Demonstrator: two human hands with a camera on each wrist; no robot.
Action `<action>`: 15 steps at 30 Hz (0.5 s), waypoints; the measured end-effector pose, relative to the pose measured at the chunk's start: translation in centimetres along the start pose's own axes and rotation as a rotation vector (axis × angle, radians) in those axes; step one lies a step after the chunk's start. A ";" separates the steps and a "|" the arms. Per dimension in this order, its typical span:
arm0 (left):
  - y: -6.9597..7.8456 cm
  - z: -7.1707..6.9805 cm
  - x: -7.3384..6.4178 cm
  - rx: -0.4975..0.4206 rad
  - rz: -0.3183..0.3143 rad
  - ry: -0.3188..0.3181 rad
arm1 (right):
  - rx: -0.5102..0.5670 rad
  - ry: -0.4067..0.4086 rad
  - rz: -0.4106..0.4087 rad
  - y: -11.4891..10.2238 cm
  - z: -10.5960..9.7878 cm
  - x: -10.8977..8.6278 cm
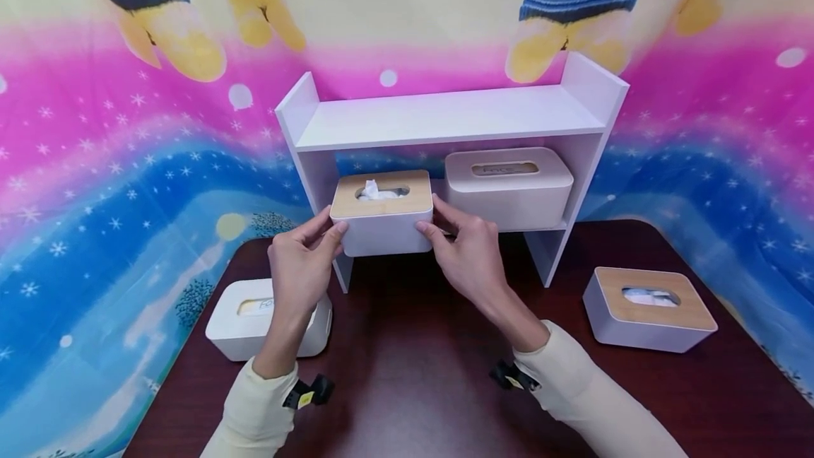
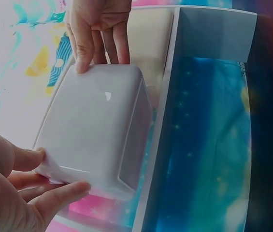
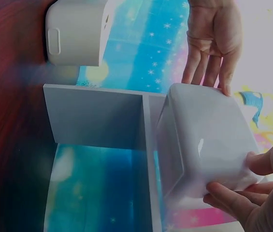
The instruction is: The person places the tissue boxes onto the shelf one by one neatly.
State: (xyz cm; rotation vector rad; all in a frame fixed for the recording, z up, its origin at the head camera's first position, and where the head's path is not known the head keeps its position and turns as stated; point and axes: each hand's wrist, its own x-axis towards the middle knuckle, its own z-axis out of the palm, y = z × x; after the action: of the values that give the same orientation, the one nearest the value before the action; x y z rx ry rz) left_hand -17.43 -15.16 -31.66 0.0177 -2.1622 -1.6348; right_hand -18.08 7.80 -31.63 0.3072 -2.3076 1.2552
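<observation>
Both hands hold a white tissue box [image 1: 381, 234] with a wood-look lid, a white tissue poking from its slot. My left hand [image 1: 302, 260] grips its left end and my right hand [image 1: 467, 249] its right end, thumbs toward the front face. In the left wrist view the box [image 2: 88, 111] is tilted and its underside shows; the right wrist view also shows the box [image 3: 213, 135] between both hands. It is at the left part of the white shelf unit's [image 1: 445, 115] middle level. Whether it touches the board cannot be seen.
An all-white tissue box [image 1: 509, 207] stands on the shelf at the right. Another white box [image 1: 238, 338] sits on the dark table [image 1: 413, 394] at left, partly behind my left forearm. A wood-lidded tissue box [image 1: 649, 324] sits at right. A patterned cloth [image 1: 95, 161] hangs behind.
</observation>
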 end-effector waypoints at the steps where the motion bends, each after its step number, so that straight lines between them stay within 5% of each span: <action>1: 0.0 0.1 0.3 -0.005 -0.002 0.000 | 0.009 0.000 -0.001 0.1 0.2 0.3; 15: -0.9 1.1 2.8 -0.018 -0.006 0.028 | 0.009 0.030 0.013 1.0 2.0 1.9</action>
State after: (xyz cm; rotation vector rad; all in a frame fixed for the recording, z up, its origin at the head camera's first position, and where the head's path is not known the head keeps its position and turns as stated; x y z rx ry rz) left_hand -20.53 -15.17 -31.84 0.0418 -2.1286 -1.6477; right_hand -20.77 6.72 -32.27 0.2746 -2.2828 1.2681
